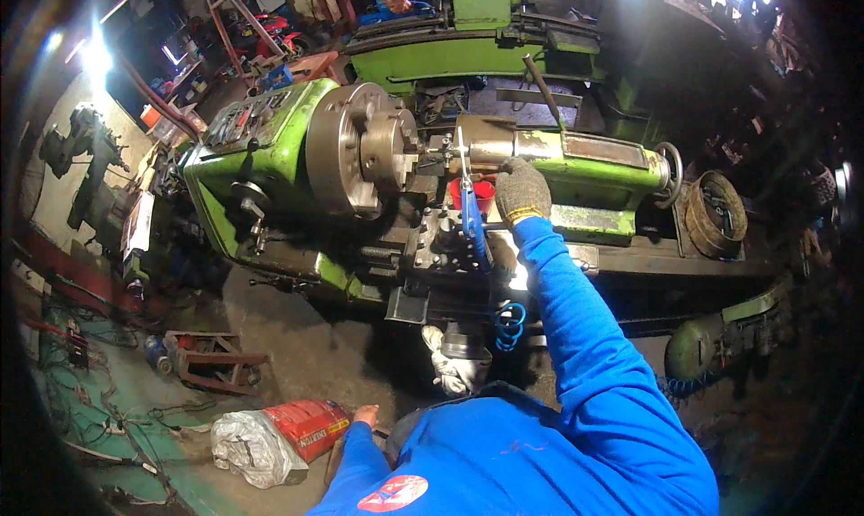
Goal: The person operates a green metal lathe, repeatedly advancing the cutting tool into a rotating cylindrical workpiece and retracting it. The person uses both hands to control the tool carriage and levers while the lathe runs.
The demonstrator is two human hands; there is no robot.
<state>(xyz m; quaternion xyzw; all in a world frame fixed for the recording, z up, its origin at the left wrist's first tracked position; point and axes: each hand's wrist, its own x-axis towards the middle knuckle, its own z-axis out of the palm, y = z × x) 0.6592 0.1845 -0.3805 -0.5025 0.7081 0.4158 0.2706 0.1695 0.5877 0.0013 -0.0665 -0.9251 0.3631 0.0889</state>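
My right hand (524, 190), in a grey knit glove with a yellowish cuff, is at the lathe tailstock (585, 167). Its fingers are closed; a thin reddish-brown piece shows at their left side, too small to name. Just left of the glove stand a red cup (484, 195) and a blue air blow gun (471, 212) with a slim metal nozzle pointing up. Beyond them the lathe chuck (382, 152) faces the tailstock, and a small metal part (438, 149) sits between. My left hand (366, 414), bare, hangs low beside a red sack (308, 428); its fingers show too little to judge.
The tool post (441, 233) and carriage lie between me and the bed. A coiled blue hose (509, 325) hangs below, near a white rag (453, 365). The handwheel (670, 172) and a rusty ring (715, 215) are at right. Cables (112, 417) cross the floor at left.
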